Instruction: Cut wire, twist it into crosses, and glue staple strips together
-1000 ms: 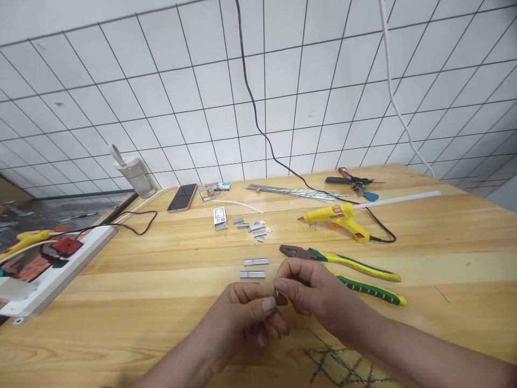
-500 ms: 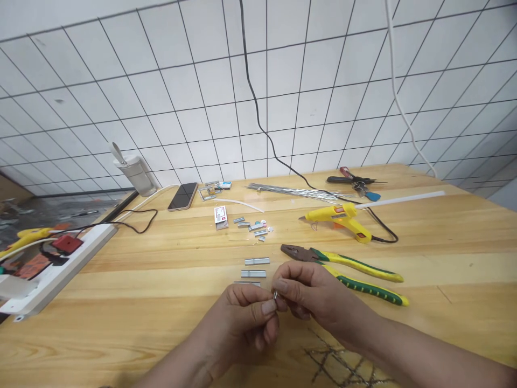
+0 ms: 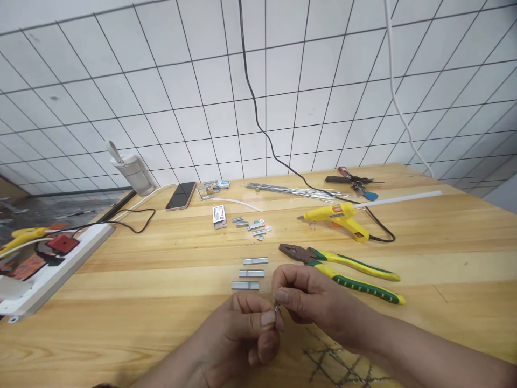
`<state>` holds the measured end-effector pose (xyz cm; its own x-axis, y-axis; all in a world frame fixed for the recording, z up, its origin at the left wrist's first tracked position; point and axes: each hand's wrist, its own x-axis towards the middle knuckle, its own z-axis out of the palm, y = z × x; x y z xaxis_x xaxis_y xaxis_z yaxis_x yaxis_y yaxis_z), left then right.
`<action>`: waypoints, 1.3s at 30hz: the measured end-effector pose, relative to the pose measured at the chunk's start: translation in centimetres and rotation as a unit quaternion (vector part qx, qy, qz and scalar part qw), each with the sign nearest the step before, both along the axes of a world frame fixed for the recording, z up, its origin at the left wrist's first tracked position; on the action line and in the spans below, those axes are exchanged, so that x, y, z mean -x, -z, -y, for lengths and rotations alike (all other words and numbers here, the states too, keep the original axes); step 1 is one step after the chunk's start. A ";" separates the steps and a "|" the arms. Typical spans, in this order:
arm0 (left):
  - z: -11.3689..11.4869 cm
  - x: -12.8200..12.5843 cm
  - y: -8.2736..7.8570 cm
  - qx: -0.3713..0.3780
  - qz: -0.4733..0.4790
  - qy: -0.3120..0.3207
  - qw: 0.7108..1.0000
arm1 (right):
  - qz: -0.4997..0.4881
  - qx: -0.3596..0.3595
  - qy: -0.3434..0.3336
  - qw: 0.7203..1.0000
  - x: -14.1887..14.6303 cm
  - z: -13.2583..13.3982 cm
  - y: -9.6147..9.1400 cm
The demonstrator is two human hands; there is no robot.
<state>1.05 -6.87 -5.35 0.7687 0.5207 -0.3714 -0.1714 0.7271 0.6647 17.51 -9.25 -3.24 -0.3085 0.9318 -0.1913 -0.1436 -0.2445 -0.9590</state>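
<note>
Thumb and fingers of my left hand [image 3: 252, 328] pinch a small shiny metal piece [image 3: 277, 309]; most of it is hidden by the fingertips. My right hand [image 3: 305, 296] is closed too, its thumb and forefinger at the upper end of the same piece. Just beyond my left hand lie three strips of staples [image 3: 245, 285], one behind another. Combination pliers [image 3: 355, 264] with yellow-green handles rest behind my right hand, jaws pointing left. Below my right wrist, a dark wire lattice [image 3: 335, 362] lies partly covered by the forearm.
Farther back are a small staple box [image 3: 219, 216], short staple pieces [image 3: 255, 226], a yellow glue gun [image 3: 343, 218] and a bundle of thin metal rods [image 3: 286, 190]. A phone [image 3: 181, 196] and a lidded cup [image 3: 131, 175] stand back left, near a white power strip [image 3: 86, 257].
Both hands have lowered slightly, still together at the metal piece. The nearest staple strip now shows fully. The view has shifted a little.
</note>
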 end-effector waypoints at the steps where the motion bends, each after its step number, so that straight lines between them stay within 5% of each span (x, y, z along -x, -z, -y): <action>1: 0.0 0.0 0.1 0.006 0.004 0.002 1.000 | -0.004 0.006 0.000 1.000 0.0 0.0 0.0; 11: -0.8 0.5 0.0 0.006 -0.006 -0.038 0.999 | -0.063 0.032 0.015 0.997 -0.9 -0.8 1.8; 27: -0.2 0.2 0.2 -0.045 0.006 -0.001 0.999 | -0.008 0.032 0.027 0.999 0.0 -0.1 0.3; 39: -0.5 0.0 0.2 -0.137 -0.114 -0.096 0.979 | 0.054 -0.003 0.086 0.995 -0.2 -0.9 1.2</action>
